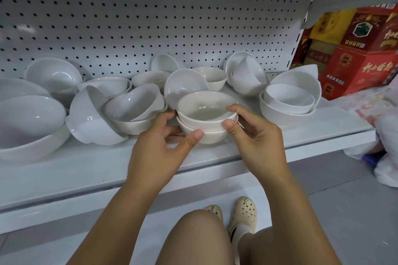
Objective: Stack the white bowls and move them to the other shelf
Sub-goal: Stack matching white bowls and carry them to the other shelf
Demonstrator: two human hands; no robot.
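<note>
Two white bowls point(207, 114) sit stacked mid-shelf point(86, 170). The left hand point(159, 146) holds them at 9 o'clock, the right hand point(256, 140) at 3. They look hard, smooth and breakable, so hold both sides.

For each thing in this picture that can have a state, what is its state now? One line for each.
top bowl: upright, nested in the lower bowl.
lower bowl: upright, on the shelf.
left hand: holds the lower bowl's side.
right hand: pinches the top bowl's rim.
scalloped bowl: tipped on its side.
right stack: nested, upper bowls tilted.
</note>
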